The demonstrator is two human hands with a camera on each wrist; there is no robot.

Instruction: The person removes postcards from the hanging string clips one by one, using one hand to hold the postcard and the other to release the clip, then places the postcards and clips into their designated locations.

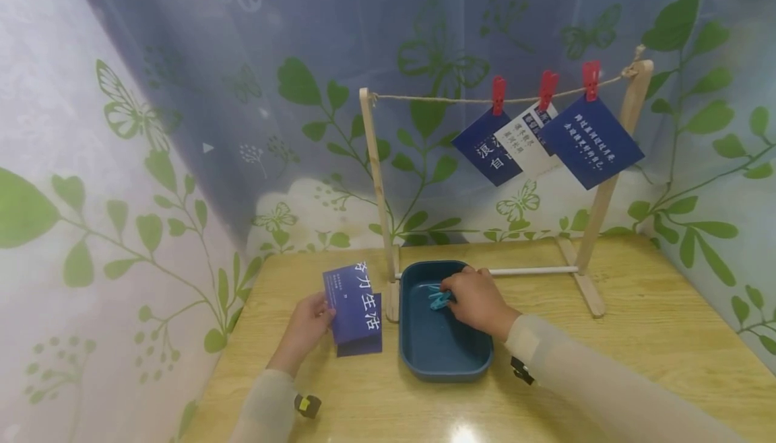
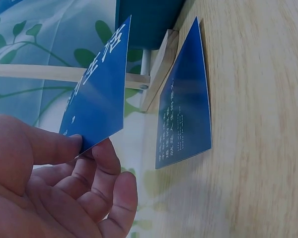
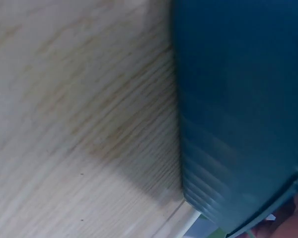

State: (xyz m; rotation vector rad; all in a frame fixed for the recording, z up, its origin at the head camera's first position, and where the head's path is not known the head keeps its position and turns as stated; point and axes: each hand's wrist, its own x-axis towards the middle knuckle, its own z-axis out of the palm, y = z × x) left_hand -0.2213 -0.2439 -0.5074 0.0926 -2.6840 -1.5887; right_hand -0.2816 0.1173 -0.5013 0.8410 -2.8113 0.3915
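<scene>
In the head view my left hand (image 1: 306, 328) pinches a blue card (image 1: 351, 301) with large white characters between thumb and fingers, raised above the table. A second blue card (image 2: 184, 104) lies flat on the wood below it, as the left wrist view shows. My right hand (image 1: 479, 300) reaches into a dark blue plastic basin (image 1: 448, 372), its fingertips pinching at light blue clothespins (image 1: 439, 298). How many clothespins are there I cannot tell. In the right wrist view the outer wall of the basin (image 3: 238, 109) fills the right side, with only a bit of hand at the lower corner.
Behind the basin stands a wooden frame (image 1: 377, 174) with a twine line (image 1: 436, 99). Red clothespins (image 1: 498, 95) hold a blue card (image 1: 485, 150), a white card (image 1: 524, 143) and another blue card (image 1: 591, 140) toward its right. A white rod (image 1: 533, 271) runs low across the frame.
</scene>
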